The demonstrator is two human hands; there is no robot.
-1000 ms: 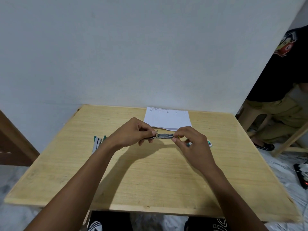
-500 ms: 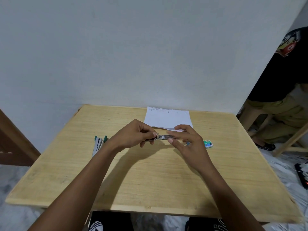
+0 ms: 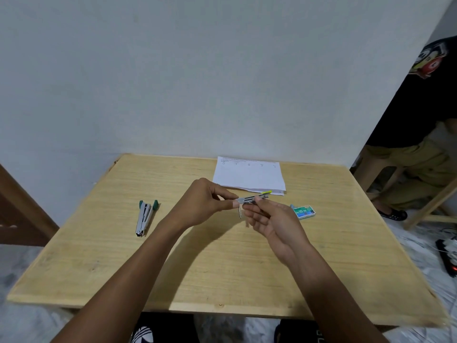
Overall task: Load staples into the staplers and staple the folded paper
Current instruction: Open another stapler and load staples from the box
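So, your left hand (image 3: pixel 200 203) and right hand (image 3: pixel 272 222) both pinch one stapler (image 3: pixel 248 199), loading looks unfinished; other stapler (image 3: pixel 144 219) and paper (image 3: pixel 248 175) wait.

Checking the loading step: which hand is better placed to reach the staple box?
Right. The staple box lies on the table just right of the right hand, while the left hand pinches the stapler on the far side.
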